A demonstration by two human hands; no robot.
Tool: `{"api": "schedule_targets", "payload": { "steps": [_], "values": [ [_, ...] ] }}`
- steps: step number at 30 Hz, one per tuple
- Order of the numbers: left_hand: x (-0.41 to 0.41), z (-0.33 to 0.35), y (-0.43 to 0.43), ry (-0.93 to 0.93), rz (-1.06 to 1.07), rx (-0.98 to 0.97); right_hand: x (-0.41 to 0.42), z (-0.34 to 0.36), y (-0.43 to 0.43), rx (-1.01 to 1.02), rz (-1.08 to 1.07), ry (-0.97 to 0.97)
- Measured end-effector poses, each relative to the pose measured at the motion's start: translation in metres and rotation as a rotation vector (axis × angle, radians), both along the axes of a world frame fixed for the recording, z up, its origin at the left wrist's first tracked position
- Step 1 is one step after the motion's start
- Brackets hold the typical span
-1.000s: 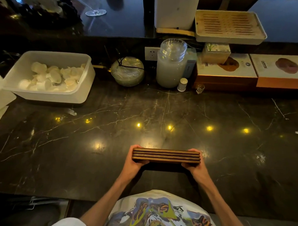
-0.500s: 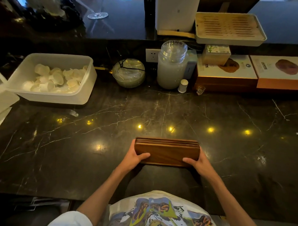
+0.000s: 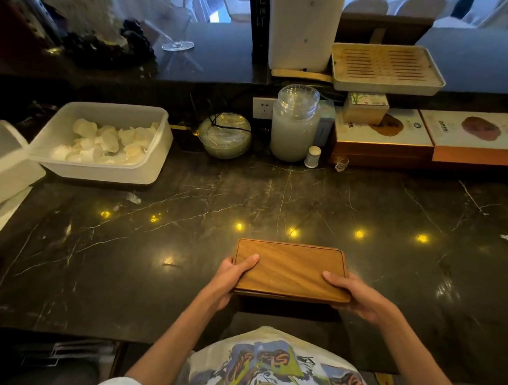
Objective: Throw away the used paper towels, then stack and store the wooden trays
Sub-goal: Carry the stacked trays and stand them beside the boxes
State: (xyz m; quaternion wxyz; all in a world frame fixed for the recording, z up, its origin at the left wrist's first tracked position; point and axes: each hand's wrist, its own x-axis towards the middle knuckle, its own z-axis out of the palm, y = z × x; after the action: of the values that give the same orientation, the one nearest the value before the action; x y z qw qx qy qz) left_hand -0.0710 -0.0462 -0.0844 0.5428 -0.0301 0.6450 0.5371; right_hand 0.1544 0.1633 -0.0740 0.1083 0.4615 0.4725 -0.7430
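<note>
A stack of brown wooden trays (image 3: 290,269) is held flat over the near middle of the dark marble counter (image 3: 389,256), the broad wooden face turned up toward me. My left hand (image 3: 231,274) grips the stack's left end with the thumb on top. My right hand (image 3: 356,295) grips the near right corner, thumb on top and fingers underneath. Only the uppermost tray's surface shows; the trays below it are hidden. No paper towels are visible.
A white plastic tub (image 3: 103,145) of pale pieces sits back left, with a white lid (image 3: 6,164) beside it. A glass bowl (image 3: 224,135), a tall lidded jar (image 3: 295,124), boxes (image 3: 383,139) and a slatted tray (image 3: 386,68) line the back.
The stack was held on edge with its long side facing me. Both hands have tipped it over until the flat face points up.
</note>
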Motion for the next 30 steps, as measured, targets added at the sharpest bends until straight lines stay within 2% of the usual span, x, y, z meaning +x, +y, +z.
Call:
{"api": "schedule_targets", "payload": {
  "steps": [4, 7, 11, 14, 19, 25, 30],
  "values": [
    [0.001, 0.007, -0.004, 0.043, 0.001, 0.048, 0.004, 0.02, 0.01, 0.009, 0.057, 0.044],
    [0.002, 0.012, -0.008, 0.066, -0.006, 0.067, -0.004, 0.04, 0.02, 0.173, 0.011, 0.058],
    [0.006, 0.013, -0.016, 0.038, -0.008, 0.073, -0.02, 0.065, 0.002, 0.328, 0.095, 0.039],
    [0.007, 0.015, -0.021, -0.001, -0.01, 0.109, -0.02, 0.063, -0.021, 0.435, -0.082, 0.041],
    [0.004, 0.021, -0.028, -0.029, -0.149, 0.1, 0.01, 0.076, -0.063, 0.259, -0.309, 0.058],
    [0.029, 0.043, -0.028, 0.011, -0.416, 0.106, 0.071, 0.086, -0.127, 0.265, -0.578, -0.062],
    [0.086, 0.069, -0.022, 0.006, -0.622, 0.12, 0.138, 0.098, -0.178, 0.259, -0.798, -0.108]
  ]
}}
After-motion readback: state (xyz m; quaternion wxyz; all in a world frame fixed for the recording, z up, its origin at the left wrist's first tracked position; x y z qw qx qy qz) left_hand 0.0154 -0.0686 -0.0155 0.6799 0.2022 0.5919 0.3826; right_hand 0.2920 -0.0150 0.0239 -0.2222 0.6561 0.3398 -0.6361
